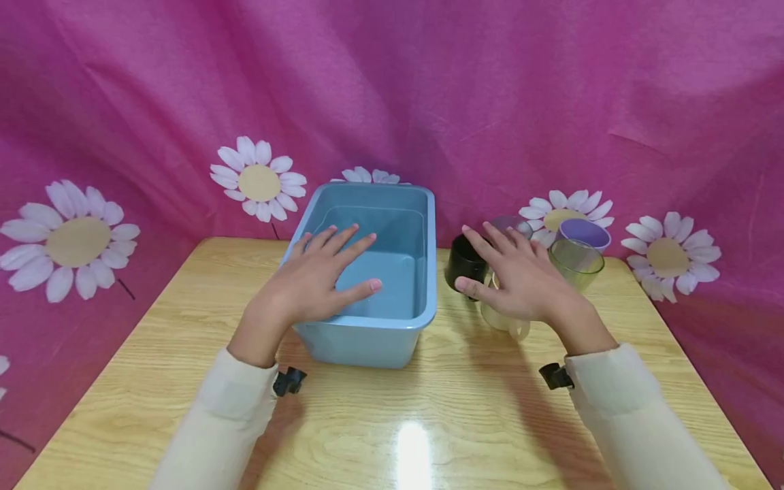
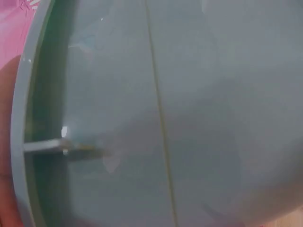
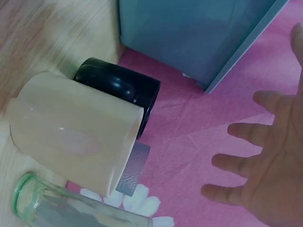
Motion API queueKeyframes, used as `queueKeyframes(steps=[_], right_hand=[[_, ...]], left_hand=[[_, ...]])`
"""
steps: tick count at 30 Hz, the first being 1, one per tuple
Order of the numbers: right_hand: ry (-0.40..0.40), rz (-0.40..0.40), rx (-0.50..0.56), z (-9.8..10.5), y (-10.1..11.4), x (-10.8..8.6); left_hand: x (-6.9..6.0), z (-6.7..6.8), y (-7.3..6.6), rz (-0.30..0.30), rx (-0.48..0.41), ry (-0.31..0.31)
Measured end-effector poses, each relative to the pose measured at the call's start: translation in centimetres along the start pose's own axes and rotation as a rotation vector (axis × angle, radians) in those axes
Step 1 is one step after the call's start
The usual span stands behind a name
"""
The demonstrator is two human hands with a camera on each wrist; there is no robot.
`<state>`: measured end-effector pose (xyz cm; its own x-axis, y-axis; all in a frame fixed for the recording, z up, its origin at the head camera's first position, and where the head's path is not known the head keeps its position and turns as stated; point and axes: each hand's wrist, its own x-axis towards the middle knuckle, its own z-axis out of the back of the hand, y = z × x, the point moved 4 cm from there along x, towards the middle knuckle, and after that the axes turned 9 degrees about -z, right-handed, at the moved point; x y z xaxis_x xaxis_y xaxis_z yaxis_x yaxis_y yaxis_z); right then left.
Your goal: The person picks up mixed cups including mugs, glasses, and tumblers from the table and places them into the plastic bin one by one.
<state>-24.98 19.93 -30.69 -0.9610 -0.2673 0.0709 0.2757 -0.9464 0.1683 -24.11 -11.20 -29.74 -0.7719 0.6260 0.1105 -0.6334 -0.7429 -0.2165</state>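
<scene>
Tub [image 1: 361, 346] on the desk [image 1: 355, 422]. The left hand [image 1: 306, 286] is over the tub's near left corner — grip spread wide, holding nothing; contact with the rim cannot be judged. Right of the tub, the right hand [image 1: 523, 286] — likewise spread, empty — hovers near the black mug [image 1: 461, 267], cream mug [image 3: 78, 130], green glass [image 1: 578, 275] and purple cup [image 1: 584, 232].

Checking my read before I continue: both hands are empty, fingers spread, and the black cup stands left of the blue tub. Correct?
Not quite: the black cup stands to the right of the blue tub, as the head view shows. The left hand and right hand are indeed empty, fingers spread.
</scene>
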Motion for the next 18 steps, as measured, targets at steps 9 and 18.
queueKeyframes(steps=[9,18], right_hand=[[-0.028,0.045,0.031,0.3,-1.1,0.7],[-0.034,0.055,0.027,0.0,-3.1,1.2]], left_hand=[[-0.2,1.6,1.7,0.014,-0.024,-0.075],[-1.2,2.8,5.2,0.065,-0.119,-0.183]])
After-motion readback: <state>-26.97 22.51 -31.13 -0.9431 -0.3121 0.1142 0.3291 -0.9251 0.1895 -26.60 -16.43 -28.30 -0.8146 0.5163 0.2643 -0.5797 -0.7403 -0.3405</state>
